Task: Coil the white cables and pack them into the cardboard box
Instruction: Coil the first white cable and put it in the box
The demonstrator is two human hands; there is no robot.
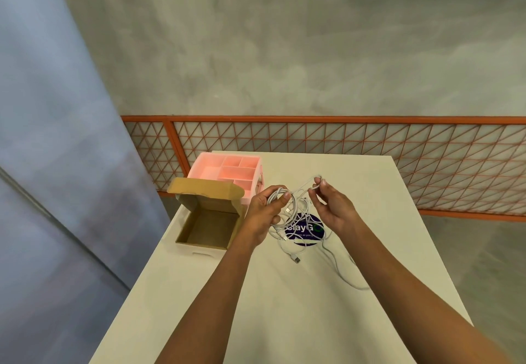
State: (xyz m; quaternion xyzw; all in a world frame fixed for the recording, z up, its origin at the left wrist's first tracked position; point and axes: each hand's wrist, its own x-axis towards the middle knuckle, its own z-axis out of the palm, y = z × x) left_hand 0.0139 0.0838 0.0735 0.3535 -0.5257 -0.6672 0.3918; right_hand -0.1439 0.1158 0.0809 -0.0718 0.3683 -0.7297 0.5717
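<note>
Now, left fingers (285,195): curled tight round a coiled bunch of the white cables (277,194).
Right fingertips (320,182): pinching one cable loop, raised.
Left hand (266,212): just right of the cardboard box (210,229).
Right hand (333,207): further right of box.
Loose cable tangle (281,235): on table (284,306) right of box, over blue sticker (306,228).
Box: lid open.
Pink organizer (227,170): just behind box.

white cables (296,210) | brown cardboard box (209,228) | pink organizer (227,171) | orange lattice fence (370,147)

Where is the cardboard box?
Head view: the cardboard box sits open on the table, left side, in front of the pink organizer, beside the left hand.
</note>
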